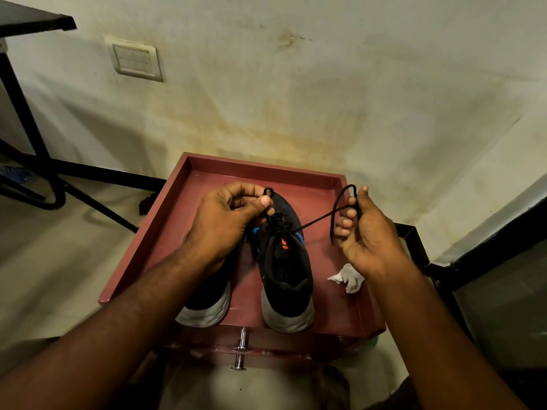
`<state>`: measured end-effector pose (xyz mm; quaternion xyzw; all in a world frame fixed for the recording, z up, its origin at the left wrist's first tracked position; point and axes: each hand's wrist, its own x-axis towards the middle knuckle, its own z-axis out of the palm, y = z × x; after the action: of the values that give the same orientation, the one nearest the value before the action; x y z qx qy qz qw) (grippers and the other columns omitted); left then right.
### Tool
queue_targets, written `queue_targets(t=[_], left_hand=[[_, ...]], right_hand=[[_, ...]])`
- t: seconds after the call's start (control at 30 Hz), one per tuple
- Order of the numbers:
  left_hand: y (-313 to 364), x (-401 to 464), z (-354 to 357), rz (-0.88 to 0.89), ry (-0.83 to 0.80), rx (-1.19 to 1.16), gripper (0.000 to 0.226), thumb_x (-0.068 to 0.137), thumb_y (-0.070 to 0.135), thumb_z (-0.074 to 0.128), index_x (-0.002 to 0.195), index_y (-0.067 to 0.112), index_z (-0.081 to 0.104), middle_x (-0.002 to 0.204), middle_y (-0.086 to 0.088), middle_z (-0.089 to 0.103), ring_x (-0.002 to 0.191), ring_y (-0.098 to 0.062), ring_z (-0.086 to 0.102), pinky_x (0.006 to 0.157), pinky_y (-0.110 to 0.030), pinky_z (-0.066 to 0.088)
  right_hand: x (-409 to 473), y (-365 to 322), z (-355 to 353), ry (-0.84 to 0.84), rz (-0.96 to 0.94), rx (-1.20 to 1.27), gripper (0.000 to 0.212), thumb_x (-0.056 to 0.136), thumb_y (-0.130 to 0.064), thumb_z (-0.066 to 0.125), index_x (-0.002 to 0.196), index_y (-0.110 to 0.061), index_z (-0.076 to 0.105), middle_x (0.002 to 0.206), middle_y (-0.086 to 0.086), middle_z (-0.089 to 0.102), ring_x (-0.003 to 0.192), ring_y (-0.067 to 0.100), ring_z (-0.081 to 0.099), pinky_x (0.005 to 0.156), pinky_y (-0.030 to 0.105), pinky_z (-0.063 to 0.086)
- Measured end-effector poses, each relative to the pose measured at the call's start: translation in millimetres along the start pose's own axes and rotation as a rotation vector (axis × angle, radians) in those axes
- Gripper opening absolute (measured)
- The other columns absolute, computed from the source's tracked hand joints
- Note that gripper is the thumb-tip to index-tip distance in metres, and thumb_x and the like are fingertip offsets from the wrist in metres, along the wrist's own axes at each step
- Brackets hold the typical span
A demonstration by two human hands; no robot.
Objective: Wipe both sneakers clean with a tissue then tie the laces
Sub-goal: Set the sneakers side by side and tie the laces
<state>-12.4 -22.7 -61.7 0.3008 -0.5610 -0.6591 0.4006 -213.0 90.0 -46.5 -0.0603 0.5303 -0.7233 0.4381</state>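
Two black sneakers with grey soles stand on a dark red cabinet top [319, 184], heels toward me. The right sneaker [285, 270] shows fully, with blue trim and a red logo on its tongue. The left sneaker [211, 303] is mostly hidden under my left forearm. My left hand [225, 217] pinches a small loop of black lace above the right sneaker's eyelets. My right hand [367, 229] holds the other black lace [319, 220], pulled taut out to the right and looped over its fingers. A crumpled white tissue [347, 278] lies on the cabinet top right of the right sneaker.
The cabinet top has a raised rim and stands against a stained wall. Two metal drawer knobs [242, 344] stick out at its front. A black metal table frame [38, 161] stands to the left, and a black frame [414, 247] to the right.
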Motion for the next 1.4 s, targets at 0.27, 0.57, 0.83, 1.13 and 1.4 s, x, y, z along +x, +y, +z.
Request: queue_targets(t=[0.27,0.57,0.83,1.13,1.4], left_hand=[[-0.8,-1.1,0.0,0.000,0.000,-0.003,0.009,0.090,0.007,0.075,0.098,0.006,0.073,0.087,-0.020,0.075,0.085,-0.030,0.074,0.090,-0.046,0.059],[1.8,-1.4,-0.1,-0.011,0.000,0.004,0.011,0.090,0.008,0.074,0.101,0.006,0.073,0.091,-0.021,0.076,0.085,-0.026,0.075,0.081,-0.037,0.058],[2.6,-0.9,-1.2,0.000,-0.002,0.015,0.010,0.090,0.009,0.075,0.100,0.008,0.073,0.091,-0.020,0.076,0.088,-0.029,0.076,0.082,-0.038,0.059],[5.0,-1.9,-0.8,0.015,0.008,0.031,0.009,0.091,0.008,0.074,0.100,0.007,0.073,0.090,-0.019,0.077,0.086,-0.027,0.076,0.081,-0.038,0.060],[2.6,-3.1,1.9,0.021,-0.004,0.033,0.009,0.090,0.008,0.074,0.099,0.008,0.074,0.087,-0.017,0.077,0.086,-0.031,0.075,0.090,-0.048,0.060]], right_hand=[[-0.1,1.7,5.4,-0.139,-0.070,0.446,0.026,0.094,-0.010,0.064,0.119,-0.010,0.061,0.134,0.016,0.068,0.119,0.023,0.070,0.094,0.031,0.061],[-6.9,16.0,-3.3,-0.074,-0.554,-1.369,0.074,0.095,-0.020,0.072,0.156,-0.029,0.031,0.156,-0.008,0.050,0.114,0.010,0.060,0.102,0.028,0.041],[1.0,23.0,-9.2,-0.072,-0.525,-1.704,0.073,0.092,-0.044,0.073,0.155,-0.025,0.040,0.099,-0.003,0.075,0.094,0.018,0.070,0.086,0.041,0.057],[-15.8,1.9,-2.7,-0.457,-0.157,-0.703,0.023,0.093,-0.031,0.069,0.092,-0.009,0.077,0.085,0.009,0.074,0.090,0.021,0.070,0.093,0.035,0.057],[-16.7,7.4,15.9,-0.425,-0.229,-0.240,0.034,0.105,-0.033,0.047,0.083,-0.010,0.060,0.097,0.013,0.075,0.109,0.026,0.073,0.098,0.039,0.055]])
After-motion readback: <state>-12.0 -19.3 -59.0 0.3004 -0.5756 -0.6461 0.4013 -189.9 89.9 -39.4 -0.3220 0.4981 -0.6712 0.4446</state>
